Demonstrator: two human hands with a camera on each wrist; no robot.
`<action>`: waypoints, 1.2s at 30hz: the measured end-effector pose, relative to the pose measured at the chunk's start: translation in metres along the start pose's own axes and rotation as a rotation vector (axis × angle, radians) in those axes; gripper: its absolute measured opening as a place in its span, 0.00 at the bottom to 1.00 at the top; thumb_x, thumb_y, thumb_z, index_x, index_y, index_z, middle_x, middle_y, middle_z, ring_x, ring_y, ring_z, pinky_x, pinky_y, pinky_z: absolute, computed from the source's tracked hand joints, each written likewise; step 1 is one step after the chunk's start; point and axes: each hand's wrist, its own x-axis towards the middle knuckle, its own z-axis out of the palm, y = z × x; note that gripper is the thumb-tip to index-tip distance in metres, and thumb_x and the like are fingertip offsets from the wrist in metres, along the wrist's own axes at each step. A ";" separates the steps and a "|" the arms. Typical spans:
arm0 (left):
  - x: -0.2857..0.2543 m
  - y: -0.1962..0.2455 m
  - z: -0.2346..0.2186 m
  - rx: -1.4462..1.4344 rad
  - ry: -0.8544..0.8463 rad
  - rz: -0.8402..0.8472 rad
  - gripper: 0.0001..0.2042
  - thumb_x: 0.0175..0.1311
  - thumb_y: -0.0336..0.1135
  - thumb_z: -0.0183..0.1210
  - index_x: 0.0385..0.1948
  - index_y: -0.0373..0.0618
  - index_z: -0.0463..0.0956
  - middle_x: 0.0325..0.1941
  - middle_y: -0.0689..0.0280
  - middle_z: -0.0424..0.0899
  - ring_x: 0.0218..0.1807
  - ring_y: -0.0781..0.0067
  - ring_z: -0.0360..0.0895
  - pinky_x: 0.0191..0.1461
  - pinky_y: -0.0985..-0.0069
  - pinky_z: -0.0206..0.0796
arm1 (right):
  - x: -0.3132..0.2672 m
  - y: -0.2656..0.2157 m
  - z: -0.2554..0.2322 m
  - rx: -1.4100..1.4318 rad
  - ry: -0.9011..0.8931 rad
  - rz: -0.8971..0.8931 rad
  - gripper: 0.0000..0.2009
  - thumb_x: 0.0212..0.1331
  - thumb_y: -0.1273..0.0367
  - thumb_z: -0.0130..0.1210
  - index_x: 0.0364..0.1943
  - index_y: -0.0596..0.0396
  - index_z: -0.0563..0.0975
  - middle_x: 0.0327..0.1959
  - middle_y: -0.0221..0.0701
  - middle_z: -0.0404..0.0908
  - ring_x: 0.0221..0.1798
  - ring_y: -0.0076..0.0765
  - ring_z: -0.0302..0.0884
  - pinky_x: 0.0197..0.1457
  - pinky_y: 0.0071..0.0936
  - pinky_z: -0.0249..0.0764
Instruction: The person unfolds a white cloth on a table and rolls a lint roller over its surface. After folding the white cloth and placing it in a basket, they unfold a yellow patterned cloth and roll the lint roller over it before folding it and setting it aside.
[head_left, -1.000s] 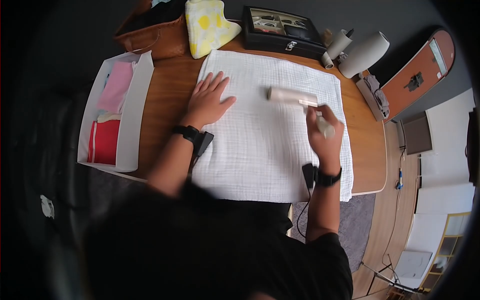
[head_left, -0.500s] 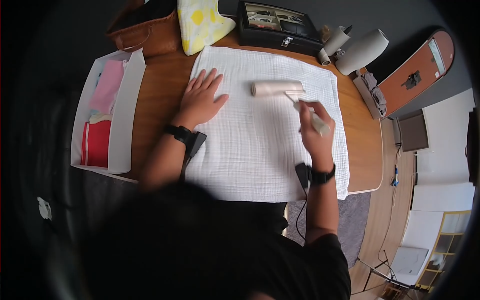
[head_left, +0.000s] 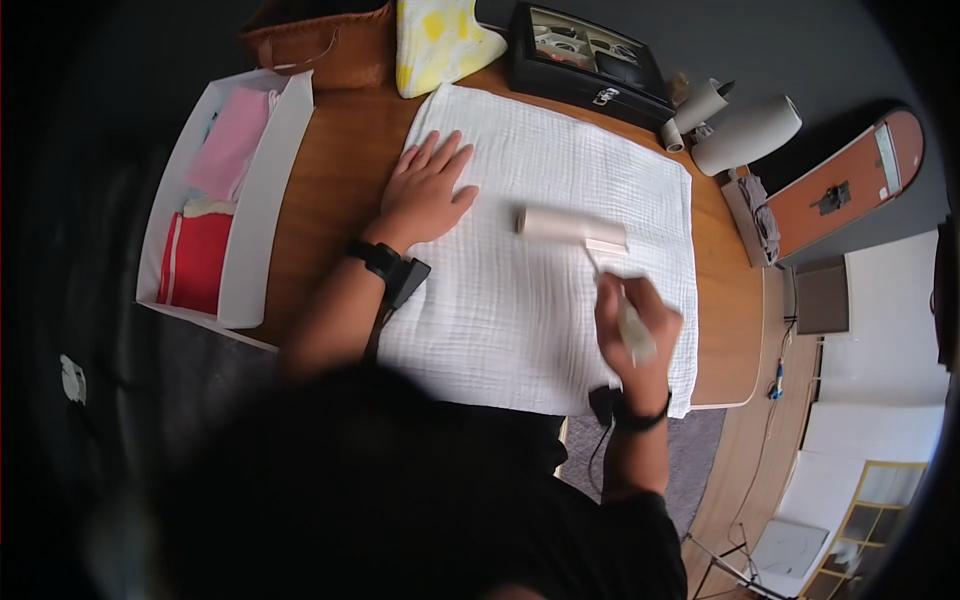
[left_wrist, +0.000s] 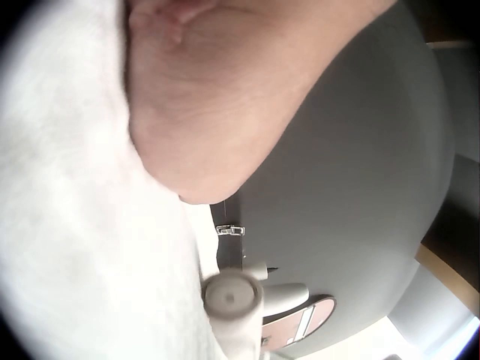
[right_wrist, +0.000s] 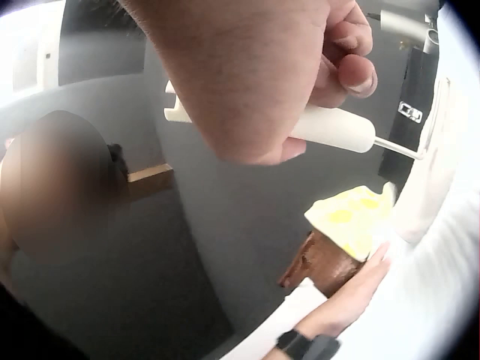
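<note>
From here I'd expect the lint roller (head_left: 570, 229), toward the right edge of the soft white cloth (head_left: 480, 330), to be light, stiff and probably tacky, best held by its handle (head_left: 634, 335), where the right hand (head_left: 657, 325) curls its fingers, the left hand (head_left: 427, 197) resting spread-fingered by the left edge.

Roller (head_left: 570, 228): now nearer the person on the white cloth (head_left: 500, 320) than half a second ago.
Right hand (head_left: 640, 320): drawn back toward the body, bringing the handle (head_left: 635, 338) along.
Right wristband (head_left: 640, 415): now at the cloth's near edge; earlier, farther in.
Head view: slightly shifted, the black case (head_left: 590, 85) farther right.
</note>
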 end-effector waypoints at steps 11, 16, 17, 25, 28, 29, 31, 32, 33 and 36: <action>0.000 0.001 -0.003 -0.002 -0.031 -0.016 0.30 0.80 0.56 0.53 0.78 0.51 0.68 0.88 0.61 0.61 0.89 0.53 0.52 0.89 0.55 0.42 | -0.011 0.006 -0.006 0.022 0.045 -0.009 0.14 0.71 0.70 0.57 0.26 0.61 0.81 0.18 0.41 0.75 0.18 0.45 0.74 0.24 0.39 0.66; 0.000 -0.001 -0.005 -0.056 -0.040 -0.043 0.28 0.83 0.53 0.51 0.77 0.50 0.69 0.87 0.62 0.63 0.88 0.55 0.54 0.89 0.57 0.43 | 0.056 0.036 0.069 0.194 0.061 0.057 0.12 0.72 0.63 0.68 0.49 0.57 0.86 0.31 0.41 0.89 0.30 0.35 0.88 0.37 0.28 0.80; 0.000 -0.002 -0.004 -0.059 -0.035 -0.042 0.28 0.83 0.53 0.51 0.76 0.49 0.69 0.87 0.62 0.64 0.88 0.55 0.54 0.89 0.57 0.44 | 0.065 0.051 0.085 0.239 0.058 0.048 0.14 0.71 0.61 0.69 0.53 0.54 0.85 0.25 0.40 0.86 0.23 0.39 0.85 0.29 0.30 0.77; -0.002 -0.005 0.000 -0.124 0.054 -0.029 0.25 0.83 0.49 0.50 0.73 0.46 0.72 0.84 0.61 0.69 0.87 0.55 0.58 0.88 0.56 0.47 | 0.024 0.031 0.027 -0.047 -0.119 -0.176 0.21 0.58 0.57 0.78 0.49 0.55 0.87 0.27 0.37 0.86 0.27 0.42 0.85 0.34 0.33 0.80; -0.003 -0.007 0.002 -0.129 0.079 -0.019 0.23 0.82 0.45 0.52 0.72 0.44 0.73 0.82 0.60 0.71 0.85 0.54 0.61 0.87 0.56 0.50 | -0.007 0.011 -0.026 -0.012 -0.211 -0.216 0.16 0.54 0.62 0.79 0.40 0.57 0.88 0.28 0.37 0.87 0.30 0.43 0.84 0.35 0.36 0.79; -0.002 -0.007 0.002 -0.130 0.086 -0.008 0.23 0.82 0.43 0.53 0.72 0.44 0.73 0.81 0.59 0.71 0.85 0.53 0.62 0.87 0.56 0.51 | -0.011 0.000 -0.040 0.026 -0.217 -0.201 0.11 0.57 0.65 0.75 0.36 0.59 0.88 0.27 0.38 0.87 0.28 0.43 0.83 0.34 0.35 0.78; -0.003 -0.002 -0.009 -0.291 0.058 0.026 0.22 0.79 0.37 0.55 0.72 0.44 0.73 0.81 0.56 0.71 0.84 0.50 0.62 0.86 0.56 0.54 | -0.024 0.002 -0.051 0.123 -0.197 -0.110 0.10 0.59 0.66 0.74 0.33 0.60 0.87 0.27 0.39 0.87 0.27 0.42 0.83 0.34 0.34 0.77; -0.004 0.003 -0.016 -0.369 0.042 0.047 0.22 0.78 0.34 0.55 0.72 0.44 0.73 0.81 0.54 0.71 0.84 0.49 0.62 0.86 0.57 0.55 | -0.025 -0.001 -0.054 0.123 -0.197 -0.082 0.10 0.60 0.67 0.73 0.33 0.60 0.87 0.27 0.40 0.87 0.27 0.42 0.83 0.34 0.34 0.77; -0.004 0.014 -0.032 -0.464 -0.004 0.115 0.24 0.75 0.31 0.58 0.72 0.43 0.73 0.80 0.53 0.72 0.83 0.48 0.63 0.85 0.56 0.56 | -0.025 -0.006 -0.055 0.125 -0.191 -0.053 0.09 0.61 0.67 0.72 0.33 0.60 0.87 0.27 0.40 0.87 0.27 0.42 0.83 0.34 0.34 0.77; -0.015 0.062 -0.079 -0.743 -0.229 0.322 0.32 0.65 0.26 0.64 0.74 0.41 0.70 0.79 0.49 0.71 0.81 0.45 0.66 0.84 0.55 0.59 | -0.019 -0.010 -0.044 0.127 -0.165 -0.035 0.08 0.63 0.68 0.71 0.33 0.60 0.87 0.28 0.40 0.87 0.28 0.42 0.84 0.35 0.35 0.77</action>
